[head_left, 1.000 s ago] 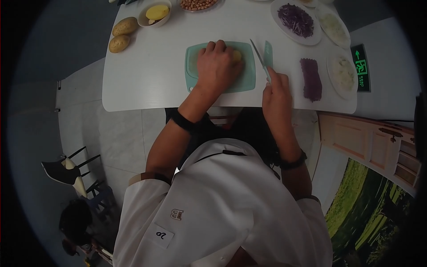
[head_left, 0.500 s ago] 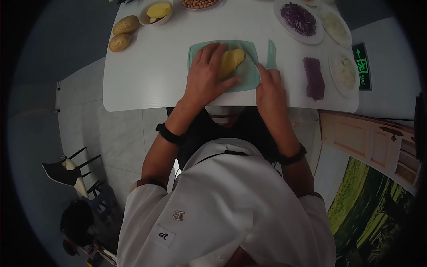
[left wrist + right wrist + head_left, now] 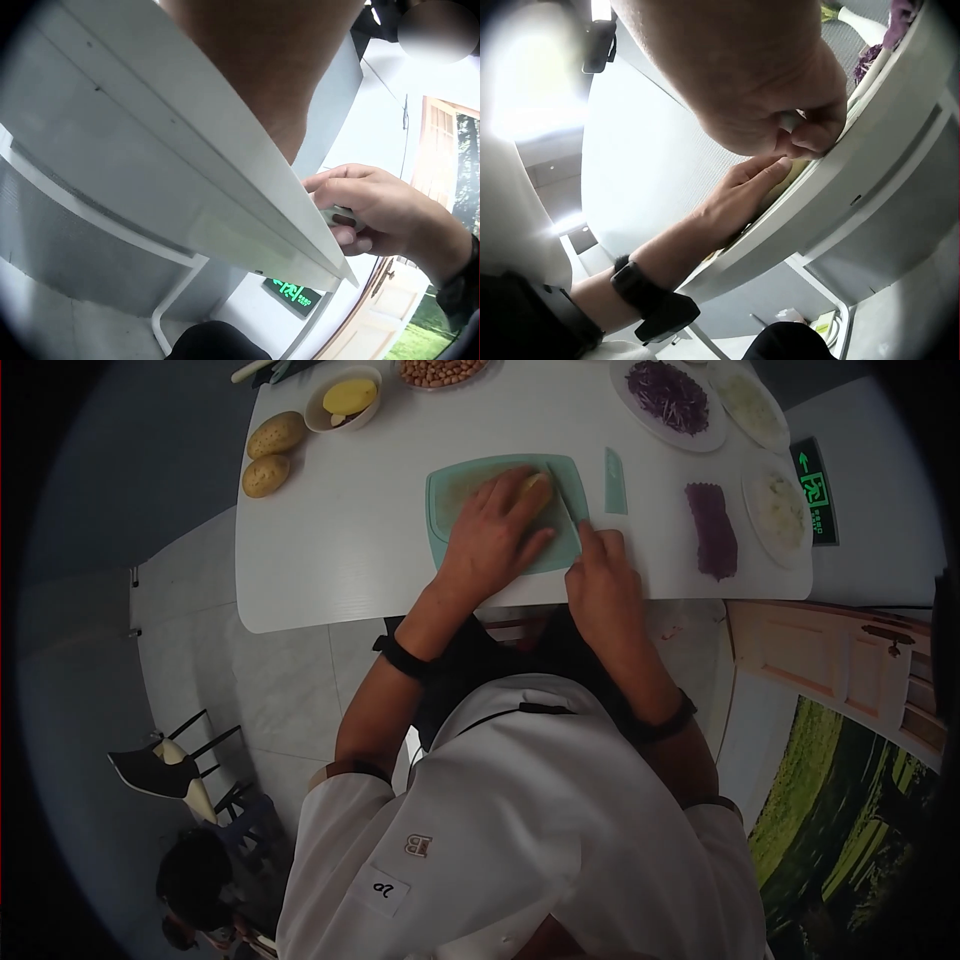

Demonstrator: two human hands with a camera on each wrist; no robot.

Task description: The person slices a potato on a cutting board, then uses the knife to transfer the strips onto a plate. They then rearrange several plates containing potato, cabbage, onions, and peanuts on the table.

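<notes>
A teal cutting board (image 3: 445,500) lies near the table's front edge. On it is a peeled yellow potato (image 3: 541,492), mostly hidden beneath my left hand (image 3: 490,540), whose fingers hold it from above with the thumb toward me. My right hand (image 3: 605,575) grips a knife by its handle (image 3: 342,216). The knife blade (image 3: 561,490) slants over the right part of the board, close beside the potato's right end. From the right wrist, the left hand (image 3: 739,199) appears just below the right hand (image 3: 780,97).
A teal blade cover (image 3: 615,482) lies right of the board, then a purple block (image 3: 710,530). Plates of shredded purple cabbage (image 3: 668,398) and pale pieces (image 3: 778,515) stand farther right. Unpeeled potatoes (image 3: 276,435), a bowl (image 3: 318,412) and peanuts (image 3: 443,370) are at the far left and back.
The left hand drew back, exposing the potato, then moved over it again. The knife came leftward from beside the blade cover to the potato's right end.
</notes>
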